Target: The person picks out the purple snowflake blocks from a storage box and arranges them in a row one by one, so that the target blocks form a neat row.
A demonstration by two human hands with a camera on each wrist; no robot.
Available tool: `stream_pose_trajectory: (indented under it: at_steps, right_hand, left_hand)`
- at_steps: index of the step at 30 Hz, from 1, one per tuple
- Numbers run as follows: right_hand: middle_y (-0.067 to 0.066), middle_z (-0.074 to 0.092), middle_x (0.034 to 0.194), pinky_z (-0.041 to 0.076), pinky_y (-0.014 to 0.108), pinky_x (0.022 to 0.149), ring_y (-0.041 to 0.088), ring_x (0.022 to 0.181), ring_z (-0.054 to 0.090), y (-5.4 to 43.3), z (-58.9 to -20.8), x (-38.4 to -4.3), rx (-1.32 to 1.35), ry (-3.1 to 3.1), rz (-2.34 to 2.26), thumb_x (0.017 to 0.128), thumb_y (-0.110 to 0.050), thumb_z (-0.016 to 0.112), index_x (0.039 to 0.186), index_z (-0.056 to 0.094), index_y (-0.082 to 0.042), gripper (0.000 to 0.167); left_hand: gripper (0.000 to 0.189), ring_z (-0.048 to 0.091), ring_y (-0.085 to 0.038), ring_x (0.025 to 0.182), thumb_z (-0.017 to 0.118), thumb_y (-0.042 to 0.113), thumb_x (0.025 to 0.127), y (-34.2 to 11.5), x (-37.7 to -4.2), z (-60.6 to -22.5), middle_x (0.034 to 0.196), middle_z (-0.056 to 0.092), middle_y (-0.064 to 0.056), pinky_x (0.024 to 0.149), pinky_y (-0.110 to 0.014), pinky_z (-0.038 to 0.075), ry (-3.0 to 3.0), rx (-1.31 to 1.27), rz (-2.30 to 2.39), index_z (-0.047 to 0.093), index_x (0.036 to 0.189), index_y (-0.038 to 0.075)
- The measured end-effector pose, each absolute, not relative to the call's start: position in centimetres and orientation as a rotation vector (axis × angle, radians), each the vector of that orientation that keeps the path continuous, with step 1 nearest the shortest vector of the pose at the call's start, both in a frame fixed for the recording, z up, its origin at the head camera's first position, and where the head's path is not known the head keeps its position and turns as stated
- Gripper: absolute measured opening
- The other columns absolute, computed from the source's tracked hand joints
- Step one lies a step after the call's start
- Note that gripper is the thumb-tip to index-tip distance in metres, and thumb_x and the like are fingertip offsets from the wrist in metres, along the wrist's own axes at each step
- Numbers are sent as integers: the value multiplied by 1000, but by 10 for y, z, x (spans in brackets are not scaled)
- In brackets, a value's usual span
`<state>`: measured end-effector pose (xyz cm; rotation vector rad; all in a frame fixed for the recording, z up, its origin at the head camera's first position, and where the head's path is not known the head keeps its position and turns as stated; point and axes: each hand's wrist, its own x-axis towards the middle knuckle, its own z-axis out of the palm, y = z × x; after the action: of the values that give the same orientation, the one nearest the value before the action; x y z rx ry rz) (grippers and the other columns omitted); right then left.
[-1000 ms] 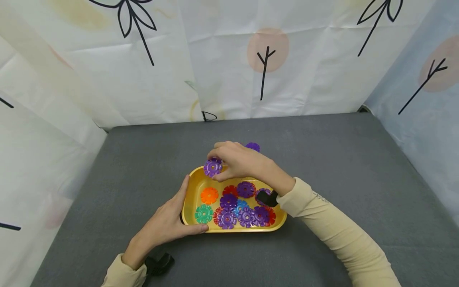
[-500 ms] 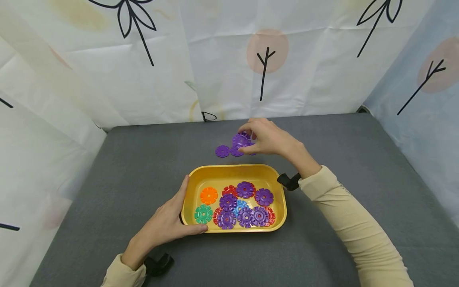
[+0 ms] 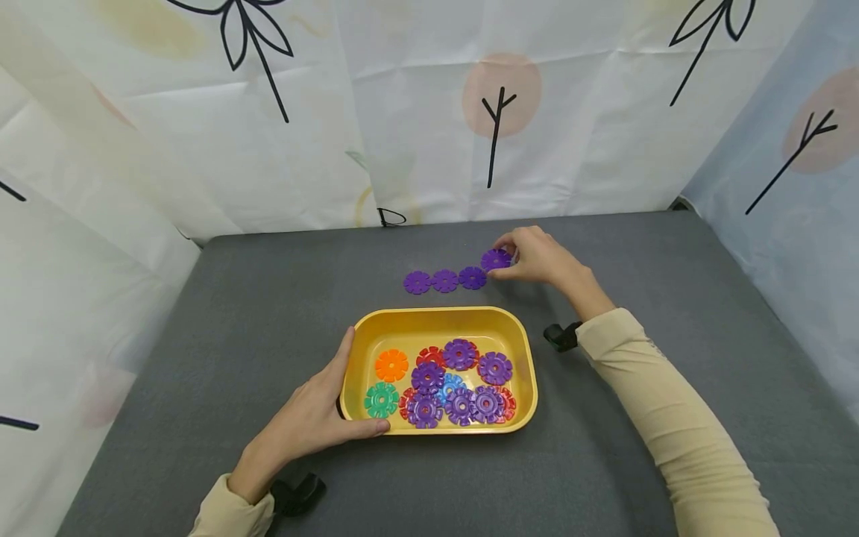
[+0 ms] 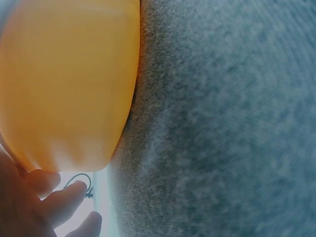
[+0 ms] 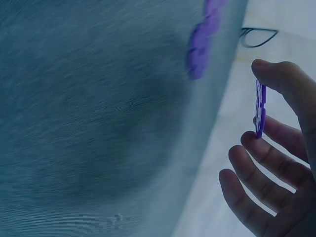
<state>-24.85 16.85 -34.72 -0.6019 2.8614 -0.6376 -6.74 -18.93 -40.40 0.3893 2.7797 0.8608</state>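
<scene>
My right hand [image 3: 537, 257] pinches a purple flower-shaped plastic disc [image 3: 495, 259] between thumb and fingertips. In the right wrist view this notched disc [image 5: 260, 108] is seen edge-on, apart from the table. Just left of it, a row of three purple discs [image 3: 445, 281] lies on the cloth. My left hand [image 3: 315, 395] holds the left end of a yellow tray [image 3: 429, 317], thumb on the front rim and fingers along the side wall. Inside lie several purple discs [image 3: 427, 378], red discs [image 3: 430, 356], a blue one [image 3: 451, 387], an orange one [image 3: 391, 365] and a green one [image 3: 382, 400].
A grey cloth [image 3: 282, 298] covers the table under everything. White printed fabric [image 3: 416, 112] hangs behind the far edge and along the sides. Black camera straps [image 3: 298, 494] sit at the wrists.
The right hand has carried its purple disc from the tray's back rim over the row to the row's right end. The left hand and tray have stayed in place.
</scene>
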Motion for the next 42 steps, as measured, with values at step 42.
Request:
stream_pose_trajectory:
  at_steps: [42]
  right_hand:
    - [29, 66, 125, 51, 53, 101, 40, 117, 64, 172, -386, -252, -467, 2820, -576, 93, -28, 76, 130, 66, 6, 50]
  left_hand:
    - [135, 60, -24, 116, 82, 67, 72, -190, -66, -403, 162, 39, -15, 95, -48, 55, 2779, 399, 874, 0, 166, 16]
